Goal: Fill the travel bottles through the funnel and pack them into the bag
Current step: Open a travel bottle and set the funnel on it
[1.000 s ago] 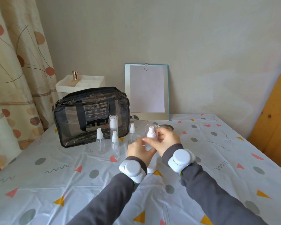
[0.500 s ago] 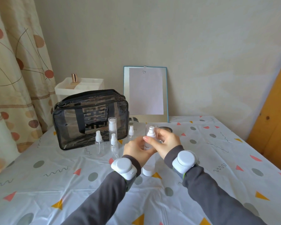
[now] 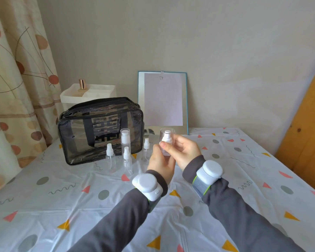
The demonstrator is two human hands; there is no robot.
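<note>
Two hands meet in front of the bag (image 3: 100,130), towards its right end and a little nearer the person, with one travel bottle (image 3: 166,141) between them, lifted off the counter (image 3: 244,179). The left hand (image 3: 160,164) grips the bottle's lower body from below, fingers curled round it and the thumb pressed across its front. The right hand (image 3: 186,153) comes in from the side, and its curled fingers close on the upper part of the bottle, at the clear cap over the white pump head. The bottle is upright, or very nearly so. Each wrist carries a white unit (image 3: 145,184) on a strap, over a grey sleeve.

Four more bottles stand on the counter just in front of the bag. The tall capped bottle (image 3: 125,140) is closest to the bag's front panel. Three small spray bottles (image 3: 109,157) with white heads stand around it, all upright and apart from each other.

The bag is dark and see-through, with black handles, and stands upright with its top closed. Behind the bag is a white tray (image 3: 91,90) holding a copper-coloured cap (image 3: 82,84). Behind the bag's right end, a blue-edged board (image 3: 163,100) with a sheet of paper leans on the wall. Left of the bag hangs a patterned curtain (image 3: 16,70).
</note>
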